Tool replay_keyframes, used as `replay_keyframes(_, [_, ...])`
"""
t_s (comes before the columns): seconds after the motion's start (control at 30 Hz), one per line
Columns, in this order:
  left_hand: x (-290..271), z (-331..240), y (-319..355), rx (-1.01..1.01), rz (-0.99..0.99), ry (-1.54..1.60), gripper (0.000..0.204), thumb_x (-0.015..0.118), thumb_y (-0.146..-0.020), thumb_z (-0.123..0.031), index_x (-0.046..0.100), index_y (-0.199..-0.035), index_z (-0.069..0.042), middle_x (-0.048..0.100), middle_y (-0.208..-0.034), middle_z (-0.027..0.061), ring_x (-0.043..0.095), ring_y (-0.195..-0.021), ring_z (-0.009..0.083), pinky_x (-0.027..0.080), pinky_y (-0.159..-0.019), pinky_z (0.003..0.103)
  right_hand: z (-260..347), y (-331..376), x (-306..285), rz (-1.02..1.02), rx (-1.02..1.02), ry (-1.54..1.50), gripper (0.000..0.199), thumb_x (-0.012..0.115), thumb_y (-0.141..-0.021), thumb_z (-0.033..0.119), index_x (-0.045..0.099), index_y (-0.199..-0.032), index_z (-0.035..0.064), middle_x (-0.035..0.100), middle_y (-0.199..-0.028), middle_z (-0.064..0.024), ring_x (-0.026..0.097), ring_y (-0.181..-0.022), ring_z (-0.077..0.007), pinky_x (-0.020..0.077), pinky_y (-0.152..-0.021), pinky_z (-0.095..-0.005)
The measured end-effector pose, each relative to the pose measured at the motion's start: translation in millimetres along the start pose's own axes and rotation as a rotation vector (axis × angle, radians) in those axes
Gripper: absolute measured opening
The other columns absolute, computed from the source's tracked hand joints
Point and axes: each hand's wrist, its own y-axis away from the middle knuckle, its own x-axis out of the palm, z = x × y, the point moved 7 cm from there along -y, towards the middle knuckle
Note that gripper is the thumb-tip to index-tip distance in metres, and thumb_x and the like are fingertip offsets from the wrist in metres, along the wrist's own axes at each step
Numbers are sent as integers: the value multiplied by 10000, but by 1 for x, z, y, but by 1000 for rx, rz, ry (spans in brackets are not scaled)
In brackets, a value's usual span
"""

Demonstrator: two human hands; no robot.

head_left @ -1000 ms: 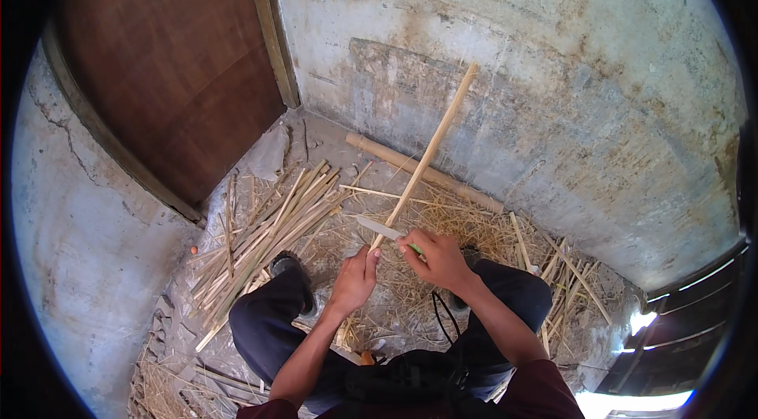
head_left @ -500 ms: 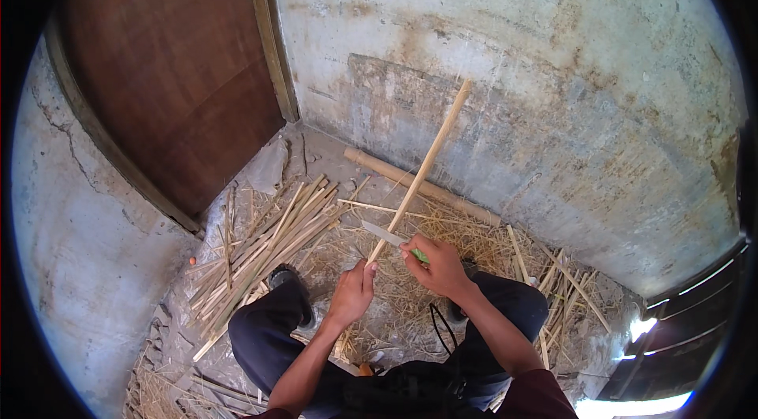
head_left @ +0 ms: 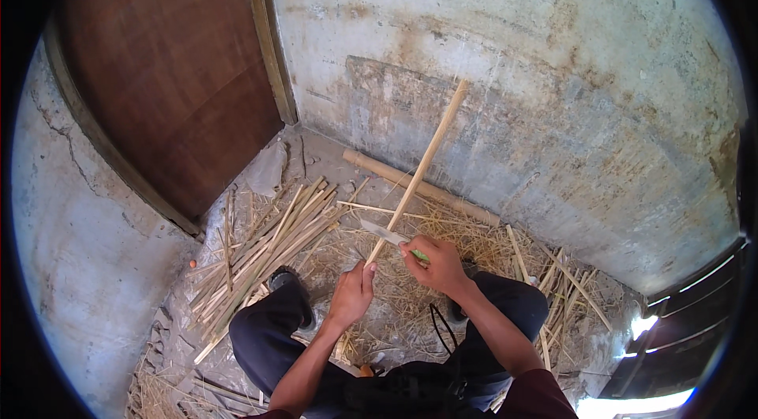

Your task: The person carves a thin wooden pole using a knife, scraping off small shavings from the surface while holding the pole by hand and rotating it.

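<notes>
Left hand (head_left: 352, 293) gripping stick (head_left: 429, 151), right hand (head_left: 437, 266) holding knife (head_left: 376, 228)

Dark maroon sleeves (head_left: 543, 397) leave the left hand (head_left: 352, 293) and right hand (head_left: 439, 267) bare; dark navy trousers (head_left: 507, 315) meet dark shoes (head_left: 282, 278); a thin black cord (head_left: 433, 309) loops in front.

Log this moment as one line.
left hand: grips pale strip | right hand: holds knife across pale strip | floor: stick pile, shavings
</notes>
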Motion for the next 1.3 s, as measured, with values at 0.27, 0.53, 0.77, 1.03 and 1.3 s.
replay_keyframes(0.27, [-1, 2, 0, 31, -6, 0, 366, 530, -1164, -302, 662, -1132, 37, 668, -774, 327, 675, -790, 562, 502, -735, 623, 27, 2, -1, 117, -134, 65, 64, 792, -950, 72, 738, -979, 90, 713, -789, -64, 660, -547, -230, 468, -493, -356])
replay_keyframes(0.53, [1, 8, 0, 28, 2, 0, 371, 535, -1161, -287, 675, -1271, 39, 671, -762, 322, 690, -782, 552, 517, -719, 612, 19, 6, -11, 70, -102, -21, 100, 782, -930, 6, 736, -981, 78, 684, -760, -63, 654, -543, -184, 460, -481, -328])
replay_keyframes(0.77, [3, -2, 0, 34, 12, 16, 324, 533, -1159, -253, 670, -1187, 39, 666, -747, 315, 683, -764, 552, 514, -692, 607, 26, 5, -9, 35, -187, -67, 142, 830, -884, 7, 720, -919, 90, 653, -733, -59, 583, -495, -193, 430, -452, -317])
replay_keyframes(1.03, [9, 2, -1, 42, 26, 31, 363, 533, -1161, -277, 668, -1169, 60, 653, -736, 331, 676, -768, 571, 514, -705, 613, -6, -5, -4, -42, 34, -21, 99, 797, -935, 44, 699, -929, 57, 690, -759, -101, 685, -579, -257, 488, -507, -352])
replay_keyframes(1.3, [0, -9, 4, 6, 40, 0, 358, 528, -1166, -278, 663, -1195, 53, 641, -717, 331, 676, -751, 563, 504, -683, 604, 1, -3, 1, -20, 3, 38, 79, 783, -939, 59, 706, -922, 62, 696, -766, -91, 687, -595, -285, 481, -513, -392])
